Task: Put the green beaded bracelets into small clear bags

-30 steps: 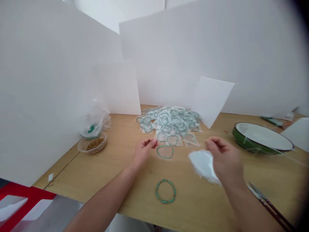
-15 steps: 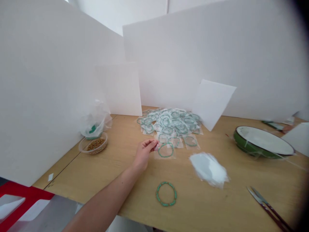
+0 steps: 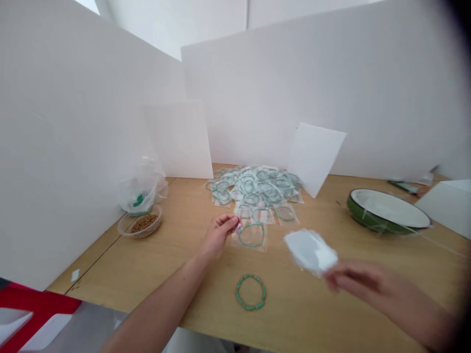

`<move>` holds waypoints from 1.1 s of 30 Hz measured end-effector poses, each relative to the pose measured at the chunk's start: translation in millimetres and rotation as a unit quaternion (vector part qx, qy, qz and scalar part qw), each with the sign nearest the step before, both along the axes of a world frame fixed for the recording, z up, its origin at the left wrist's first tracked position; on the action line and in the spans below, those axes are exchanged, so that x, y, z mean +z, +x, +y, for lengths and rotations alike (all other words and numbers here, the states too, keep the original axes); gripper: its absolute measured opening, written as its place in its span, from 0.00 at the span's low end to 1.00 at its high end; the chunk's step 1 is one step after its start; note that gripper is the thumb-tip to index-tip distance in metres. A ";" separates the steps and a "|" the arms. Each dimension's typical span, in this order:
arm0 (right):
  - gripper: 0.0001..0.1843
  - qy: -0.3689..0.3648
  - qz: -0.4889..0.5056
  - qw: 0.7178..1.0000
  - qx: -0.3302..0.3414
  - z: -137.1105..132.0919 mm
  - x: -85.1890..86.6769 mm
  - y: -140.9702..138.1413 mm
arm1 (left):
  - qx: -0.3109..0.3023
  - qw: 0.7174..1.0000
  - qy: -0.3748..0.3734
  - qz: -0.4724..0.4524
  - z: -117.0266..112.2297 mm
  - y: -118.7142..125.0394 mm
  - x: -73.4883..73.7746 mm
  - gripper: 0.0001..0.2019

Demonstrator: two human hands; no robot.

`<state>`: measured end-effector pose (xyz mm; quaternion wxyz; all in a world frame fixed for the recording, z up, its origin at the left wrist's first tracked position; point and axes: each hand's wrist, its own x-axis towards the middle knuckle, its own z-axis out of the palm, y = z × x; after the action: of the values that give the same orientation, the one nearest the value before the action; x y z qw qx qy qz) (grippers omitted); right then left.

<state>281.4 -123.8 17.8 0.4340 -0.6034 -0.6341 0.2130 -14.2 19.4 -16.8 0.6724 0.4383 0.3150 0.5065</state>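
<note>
My left hand [image 3: 220, 237] pinches the corner of a clear plastic bag [image 3: 250, 238] holding a green bead bracelet [image 3: 251, 235]. A second green bead bracelet [image 3: 250, 292] lies loose on the wooden table [image 3: 147, 274] just below it. At the right, my right hand [image 3: 355, 280] has its fingertips at the edge of a blurred white plastic bundle [image 3: 311, 252] and seems to grip it. Further back lies a heap of several bagged green bracelets [image 3: 253, 192].
White boards [image 3: 368, 98] stand around the back of the table. A green enamel basin [image 3: 386, 211] sits at the right. At the left are a tub of brown grains [image 3: 140, 225] and a plastic bag of green beads [image 3: 140, 193].
The bagged bracelet has slid toward me with my left hand. My right hand has come back into view at the white bundle, which has shifted left. The scissors have left the view.
</note>
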 end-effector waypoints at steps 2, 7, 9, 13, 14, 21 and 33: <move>0.19 -0.104 0.031 0.991 0.077 25.6 2.1 -19.3 | -0.004 1.000 0.005 0.004 0.6 -0.2 -1.3 0.12; 0.25 -0.089 0.189 0.973 0.096 93.0 -11.1 -78.5 | -0.009 1.000 0.007 -0.002 3.0 -0.2 -5.0 0.12; 0.22 -0.065 0.207 0.973 0.081 102.6 -17.1 -90.0 | -0.011 1.000 0.007 0.005 2.9 0.6 -5.5 0.12; 0.19 -0.036 0.200 0.977 0.057 100.3 -22.8 -92.1 | -0.018 0.999 0.015 0.035 0.1 3.5 -3.6 0.14; 0.19 -0.036 0.199 0.978 0.057 98.5 -23.8 -91.1 | -0.019 0.999 0.018 0.044 -0.7 4.3 -2.8 0.15; 0.17 -0.052 0.229 0.970 0.056 93.1 -32.7 -88.8 | -0.021 0.995 0.045 0.089 1.2 4.8 -1.8 0.17; 0.09 -0.014 0.315 0.948 0.051 92.7 -36.5 -90.6 | -0.047 0.999 0.015 0.020 0.7 1.7 2.2 0.08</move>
<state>190.8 -31.1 -18.6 0.5917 -0.4786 -0.4918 0.4231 -12.5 20.1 -14.6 0.6824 0.4728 0.3000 0.4699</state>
